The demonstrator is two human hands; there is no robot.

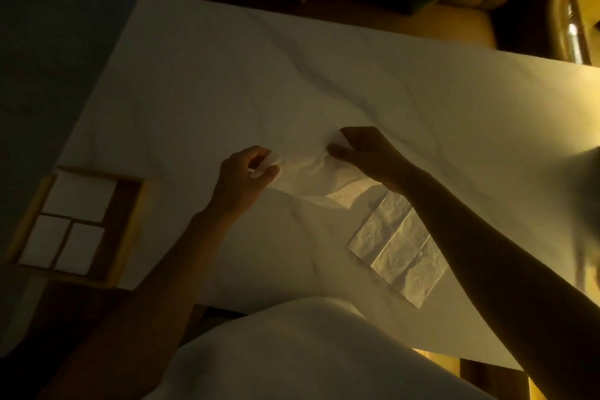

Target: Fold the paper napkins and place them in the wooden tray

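At frame centre, the left hand [246, 172] and right hand [363, 156] each pinch a corner of one napkin [311, 178] above the tabletop [324, 75].

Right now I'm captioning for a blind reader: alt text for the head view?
Two bare hands, left hand and right hand, pinch a limp white paper napkin above a white marble-patterned table. An unfolded creased napkin lies near; a wooden tray holds three folded white squares.

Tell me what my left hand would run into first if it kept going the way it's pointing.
Probably the right hand: the left hand points up and right along the napkin both hold. Depth is unclear.
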